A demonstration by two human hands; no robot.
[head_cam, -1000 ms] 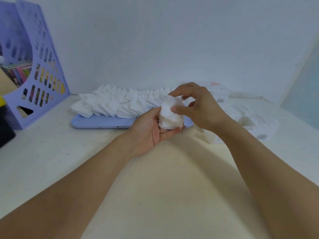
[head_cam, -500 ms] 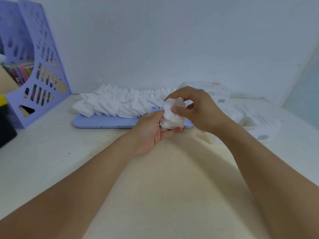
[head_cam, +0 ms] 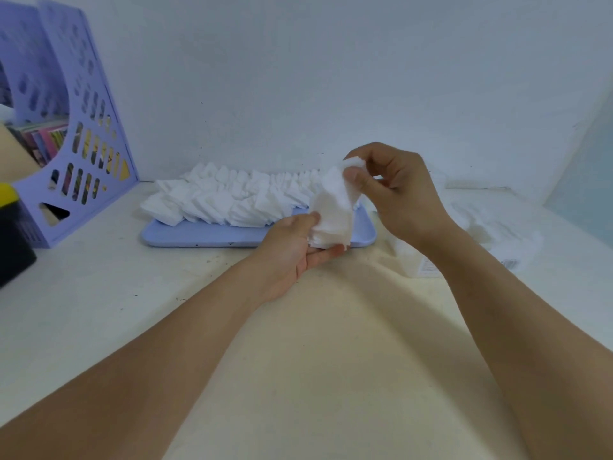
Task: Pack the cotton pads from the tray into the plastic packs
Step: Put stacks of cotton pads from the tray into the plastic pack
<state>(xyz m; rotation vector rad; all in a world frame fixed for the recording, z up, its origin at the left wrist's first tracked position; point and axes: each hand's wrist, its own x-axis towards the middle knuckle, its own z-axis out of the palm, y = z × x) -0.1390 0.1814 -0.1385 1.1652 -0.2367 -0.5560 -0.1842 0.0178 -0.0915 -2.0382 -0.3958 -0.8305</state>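
Observation:
A stack of white cotton pads (head_cam: pixel 333 215) stands in my left hand (head_cam: pixel 295 247), held between thumb and fingers just in front of the tray. My right hand (head_cam: pixel 394 190) pinches the top of the stack with thumb and fingers and peels the upper pads up and back. The light blue tray (head_cam: pixel 212 235) lies behind, with a long row of loose cotton pads (head_cam: pixel 232 199) heaped along it. To the right, partly hidden by my right forearm, lies a clear plastic pack (head_cam: pixel 497 234) filled with pads.
A purple perforated file holder (head_cam: pixel 79 151) with books stands at the far left against the wall. A black and yellow object (head_cam: pixel 13 234) sits at the left edge. The wall runs close behind the tray.
My right hand has risen from the stack's front to its top, lifting the upper pads. The stack now looks taller and fanned out. My left hand stays under it.

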